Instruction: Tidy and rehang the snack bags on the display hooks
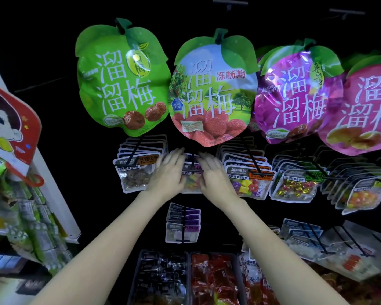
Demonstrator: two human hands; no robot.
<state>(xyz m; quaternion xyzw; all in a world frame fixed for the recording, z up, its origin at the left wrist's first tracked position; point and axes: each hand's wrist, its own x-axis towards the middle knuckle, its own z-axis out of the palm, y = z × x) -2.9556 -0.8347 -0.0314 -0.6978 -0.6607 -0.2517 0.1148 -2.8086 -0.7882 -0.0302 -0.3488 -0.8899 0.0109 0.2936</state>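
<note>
Flanking a small clear snack bag (190,180) of coloured candy, the left hand (166,175) and the right hand (216,176) reach up to it where it hangs on a black display hook (193,165) in the middle row. Each grip looks apart, fingers fairly straight and laid along the bag's sides, though motion blur hides whether any fingertip pinches the pack. Just left hangs a stack of bags of brown dried fruit (134,175); just right, a stack with purple and yellow sweets (249,183). Above, large fruit-shaped bags hang in a row: a green one (121,80), a red-berry one (211,91) directly over the hands, and a purple one (295,95). Below the hands hangs a purple-labelled stack (183,223), and lower still sit bins of packets (211,280).
</note>
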